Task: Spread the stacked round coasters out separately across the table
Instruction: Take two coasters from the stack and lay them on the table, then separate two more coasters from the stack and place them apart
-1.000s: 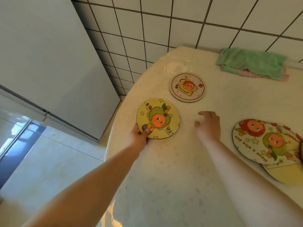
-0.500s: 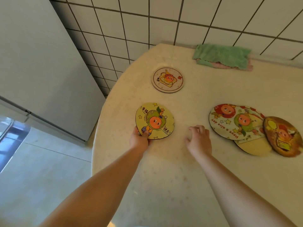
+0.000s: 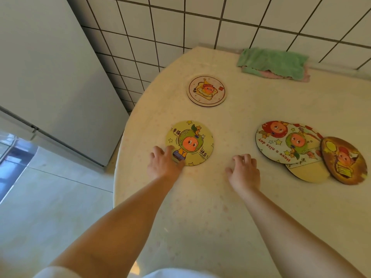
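Observation:
A yellow coaster [image 3: 190, 142] with a green-hooded cartoon figure lies flat near the table's left edge. My left hand [image 3: 163, 164] rests at its near-left rim, fingers spread, thumb on the coaster. My right hand [image 3: 244, 171] hovers over bare table to the right, fingers loosely curled, holding nothing. A pale pink coaster [image 3: 206, 90] lies alone further back. At the right, three coasters overlap: a "Have a nice day" coaster [image 3: 281, 141] on top, a plain yellow one [image 3: 307, 171] beneath it, and a brown one [image 3: 344, 160] at the right.
The round cream table [image 3: 200, 207] stands against a white tiled wall. A green cloth [image 3: 273, 62] over a pink one lies at the table's back edge. A grey cabinet [image 3: 46, 77] stands to the left, with pale floor tiles below.
The yellow coaster has been laid flat and my left hand's fingers have opened from its rim. My right hand stays near the table's middle. The view has shifted right, showing the overlapping coasters fully.

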